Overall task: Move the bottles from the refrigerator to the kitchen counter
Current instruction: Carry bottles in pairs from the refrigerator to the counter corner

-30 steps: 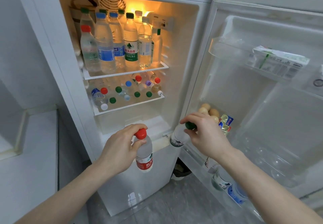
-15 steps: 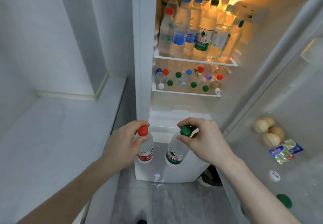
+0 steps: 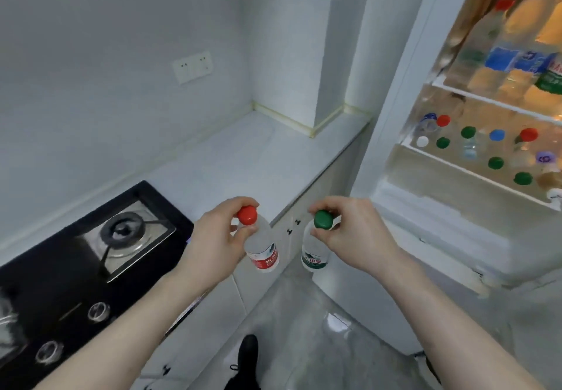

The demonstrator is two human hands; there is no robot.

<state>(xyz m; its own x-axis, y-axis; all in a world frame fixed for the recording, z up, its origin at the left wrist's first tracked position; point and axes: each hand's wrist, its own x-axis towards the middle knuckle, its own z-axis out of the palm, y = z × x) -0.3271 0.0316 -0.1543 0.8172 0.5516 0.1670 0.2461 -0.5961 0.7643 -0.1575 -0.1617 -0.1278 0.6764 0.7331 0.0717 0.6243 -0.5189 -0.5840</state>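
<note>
Red-capped bottle (image 3: 262, 248) hangs below left hand (image 3: 217, 245) grip.

Both arms out front, hands level, near each other but apart.
Left hand (image 3: 217, 242) at 7 o'clock of centre, fingers and thumb curled, pinching at the fingertips; forearm runs in from 8 o'clock. Right hand (image 3: 354, 233) at 5 o'clock, same curled pinch; forearm enters from 5 o'clock. Forearms bare.

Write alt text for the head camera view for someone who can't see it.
Two bare hands each hold a small water bottle by its neck: left hand a red-capped bottle, right hand a green-capped bottle, near the white kitchen counter. A gas stove sits left, the open refrigerator right.
</note>
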